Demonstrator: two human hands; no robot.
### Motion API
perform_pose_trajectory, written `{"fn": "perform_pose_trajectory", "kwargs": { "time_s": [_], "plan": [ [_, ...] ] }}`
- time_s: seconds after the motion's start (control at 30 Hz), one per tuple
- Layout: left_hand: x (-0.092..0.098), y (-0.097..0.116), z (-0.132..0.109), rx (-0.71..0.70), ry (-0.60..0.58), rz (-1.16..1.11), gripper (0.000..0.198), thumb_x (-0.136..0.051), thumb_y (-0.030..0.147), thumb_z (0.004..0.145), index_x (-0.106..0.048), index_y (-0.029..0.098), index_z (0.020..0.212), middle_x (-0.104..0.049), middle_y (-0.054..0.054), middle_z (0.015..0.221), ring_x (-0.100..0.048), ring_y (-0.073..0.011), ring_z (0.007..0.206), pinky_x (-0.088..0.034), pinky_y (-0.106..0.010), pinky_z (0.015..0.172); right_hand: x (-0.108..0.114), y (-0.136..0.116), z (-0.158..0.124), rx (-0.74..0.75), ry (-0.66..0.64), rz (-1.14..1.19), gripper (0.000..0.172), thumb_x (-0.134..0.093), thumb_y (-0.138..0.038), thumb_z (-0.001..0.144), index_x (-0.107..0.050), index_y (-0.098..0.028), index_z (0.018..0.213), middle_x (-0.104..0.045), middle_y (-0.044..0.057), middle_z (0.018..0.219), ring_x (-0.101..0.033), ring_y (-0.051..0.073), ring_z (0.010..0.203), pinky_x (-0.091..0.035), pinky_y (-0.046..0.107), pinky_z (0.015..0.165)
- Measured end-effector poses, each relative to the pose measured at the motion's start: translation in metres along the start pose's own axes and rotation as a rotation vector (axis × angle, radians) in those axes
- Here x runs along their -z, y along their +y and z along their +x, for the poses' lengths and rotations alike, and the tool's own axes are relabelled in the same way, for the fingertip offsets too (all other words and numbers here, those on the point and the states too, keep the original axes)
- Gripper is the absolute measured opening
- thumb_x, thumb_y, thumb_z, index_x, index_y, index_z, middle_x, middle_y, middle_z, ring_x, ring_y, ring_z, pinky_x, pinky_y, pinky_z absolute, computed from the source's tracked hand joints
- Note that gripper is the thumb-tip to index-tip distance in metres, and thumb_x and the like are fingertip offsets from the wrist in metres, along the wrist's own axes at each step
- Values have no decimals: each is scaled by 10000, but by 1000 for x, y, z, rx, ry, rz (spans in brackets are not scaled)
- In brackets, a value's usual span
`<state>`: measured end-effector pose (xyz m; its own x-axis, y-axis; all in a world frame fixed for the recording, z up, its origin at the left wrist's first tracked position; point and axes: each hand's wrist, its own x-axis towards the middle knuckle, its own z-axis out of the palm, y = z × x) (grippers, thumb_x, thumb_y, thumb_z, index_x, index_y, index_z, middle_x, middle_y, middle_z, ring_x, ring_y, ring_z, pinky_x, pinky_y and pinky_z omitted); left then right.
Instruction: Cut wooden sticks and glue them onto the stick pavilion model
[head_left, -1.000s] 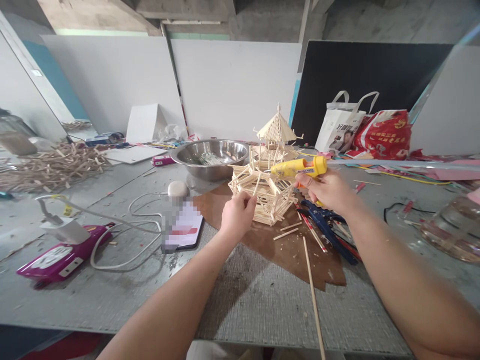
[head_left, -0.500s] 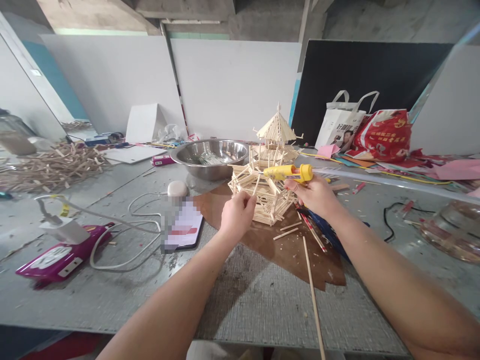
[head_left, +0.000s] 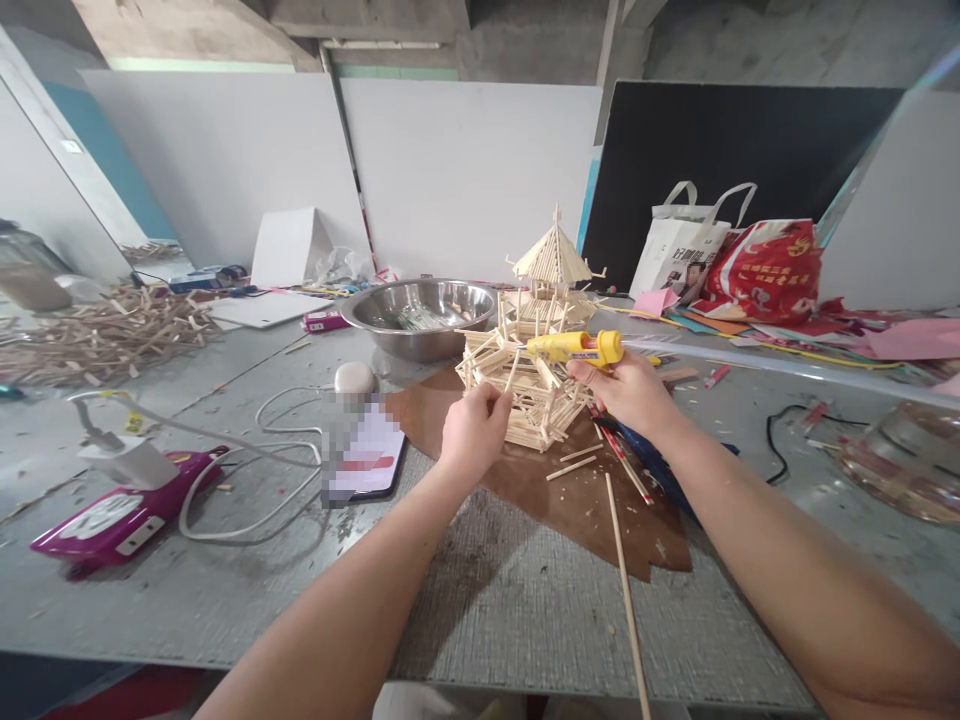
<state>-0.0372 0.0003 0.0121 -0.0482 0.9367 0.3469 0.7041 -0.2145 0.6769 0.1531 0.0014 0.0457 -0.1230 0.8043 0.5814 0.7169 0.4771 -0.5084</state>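
In my right hand [head_left: 634, 395] is a yellow hot glue gun [head_left: 574, 348], held level, its nozzle pointing left. A clear glue stick [head_left: 720, 353] runs out of its back. My left hand [head_left: 476, 425] pinches a thin wooden stick [head_left: 514, 370], whose top end meets the nozzle. Both are at a tiered pagoda model [head_left: 551, 425] built of pale wooden sticks, with a pointed roof [head_left: 555, 258] on its upper part. My left fingertips hide some of its left side, and whether they also touch it I cannot tell.
The model stands on a brown sheet [head_left: 600, 525] with short stick pieces. A long stick [head_left: 625, 580] crosses the front edge. Left are a phone [head_left: 371, 450], white cable and purple power strip [head_left: 127, 510]; behind, a metal basin [head_left: 420, 345]; right, a glass vessel [head_left: 907, 460].
Almost nothing differs. The glue gun and my right hand have shifted very slightly left; my left hand and the model stay where they were.
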Motion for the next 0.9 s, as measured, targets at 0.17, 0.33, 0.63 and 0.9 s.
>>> {"fn": "perform_pose_trajectory", "kwargs": {
  "time_s": [0.17,0.33,0.63,0.9],
  "plan": [
    [0,0,0,7,2,-13,256,-419,399,734,-467,205,575,-525,24,521,-478,-126,530,-316,-218,522,1,0,0,-31,9,56,382,-442,-519,747,-608,-174,736,-551,7,514,-524,137,485,-383,249,492],
    [0,0,-1,4,1,-16,260,-418,408,727,-476,203,578,-529,23,529,-477,-123,529,-315,-220,525,3,1,0,-56,2,81,409,-439,-534,740,-618,-167,729,-527,5,482,-521,141,487,-382,252,494],
    [8,-2,-7,51,-45,15,279,-379,372,724,-466,188,533,-499,19,506,-459,-125,534,-290,-219,497,7,5,1,-50,36,155,415,-439,-536,741,-597,-153,739,-507,-7,490,-457,104,427,-367,233,450],
    [1,2,-24,-95,-295,143,241,-412,320,715,-487,186,530,-475,23,508,-442,-119,535,-290,-223,503,17,2,3,-108,57,319,427,-464,-565,706,-585,-156,714,-524,0,512,-432,87,373,-357,221,377]
  ]
}}
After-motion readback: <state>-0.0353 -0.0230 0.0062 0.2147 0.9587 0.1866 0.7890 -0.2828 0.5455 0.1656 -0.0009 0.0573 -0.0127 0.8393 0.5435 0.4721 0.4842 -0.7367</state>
